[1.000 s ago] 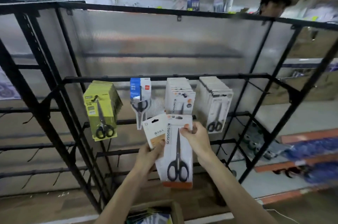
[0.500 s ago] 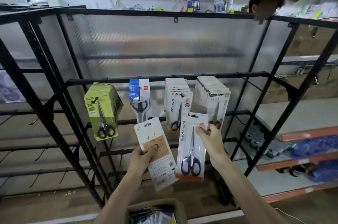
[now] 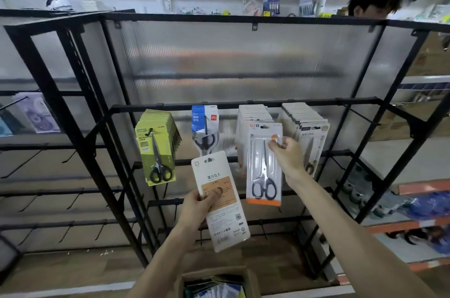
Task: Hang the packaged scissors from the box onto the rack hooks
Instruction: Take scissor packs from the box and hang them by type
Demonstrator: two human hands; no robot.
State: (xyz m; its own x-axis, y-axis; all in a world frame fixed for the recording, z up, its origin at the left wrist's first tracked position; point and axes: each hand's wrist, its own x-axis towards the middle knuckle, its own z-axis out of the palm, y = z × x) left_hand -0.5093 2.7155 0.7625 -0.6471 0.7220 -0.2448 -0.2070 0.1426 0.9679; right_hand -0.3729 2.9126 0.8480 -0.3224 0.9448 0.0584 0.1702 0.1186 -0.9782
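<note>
As we list from the bottom edge upward:

- Box (image 3: 250, 280), bottom centre, open, with more packs inside.
- Left grip (image 3: 197, 207), lower centre, closed round a white carded pack (image 3: 219, 200) whose printed back faces us.
- Right grip (image 3: 287, 151), centre right, pinching the packaged scissors (image 3: 264, 163) at the upper right corner. The card hangs upright in front of the third hook stack (image 3: 253, 115).
- Handling, as we judge it: light, stiff card with a slick blister front, apt to swing. Best held near the hang hole at the top.
- Green stack (image 3: 155, 146), blue pack (image 3: 204, 124) and rack (image 3: 243, 104), beyond.
</note>
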